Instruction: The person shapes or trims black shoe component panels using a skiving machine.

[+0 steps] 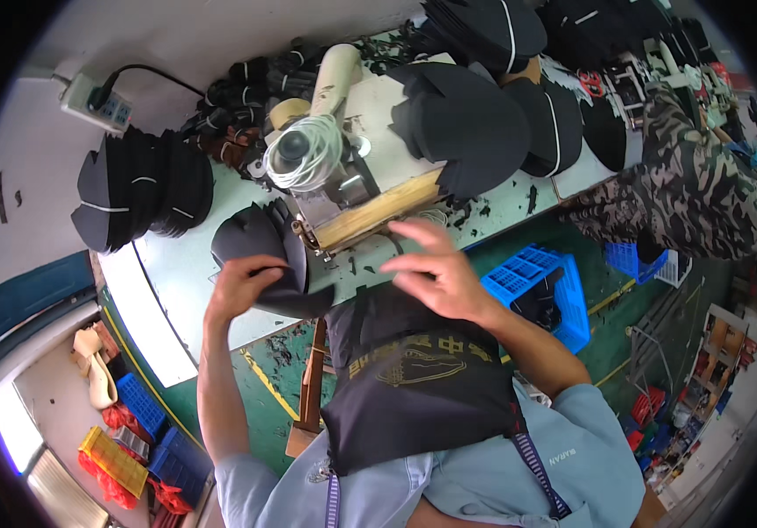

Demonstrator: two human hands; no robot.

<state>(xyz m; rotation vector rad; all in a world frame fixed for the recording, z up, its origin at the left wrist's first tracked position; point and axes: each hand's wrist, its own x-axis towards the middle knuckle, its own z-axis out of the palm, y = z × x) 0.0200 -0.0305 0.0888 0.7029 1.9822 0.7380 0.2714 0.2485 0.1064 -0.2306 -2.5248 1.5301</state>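
At the left of the machine, my left hand (pixel 242 283) is closed at the edge of a black curved sheet piece (pixel 304 304), its thumb and fingers close together. More black pieces (pixel 251 236) are stacked under and behind that hand. My right hand (pixel 438 275) is in the air in front of the machine, fingers apart and nothing in them. A bench machine (pixel 334 189) stands just beyond both hands, with a cream arm, a coil of white cord (pixel 308 154) and a worn wooden front edge (pixel 378 211). A black apron (pixel 414 370) covers my lap.
Bound bundles of black pieces stand at the left (pixel 145 189) and behind the machine's right (pixel 462 123). A blue crate (pixel 541 286) is on the green floor at my right. A person in a camouflage top (pixel 687 185) works farther right. Black scraps litter the table.
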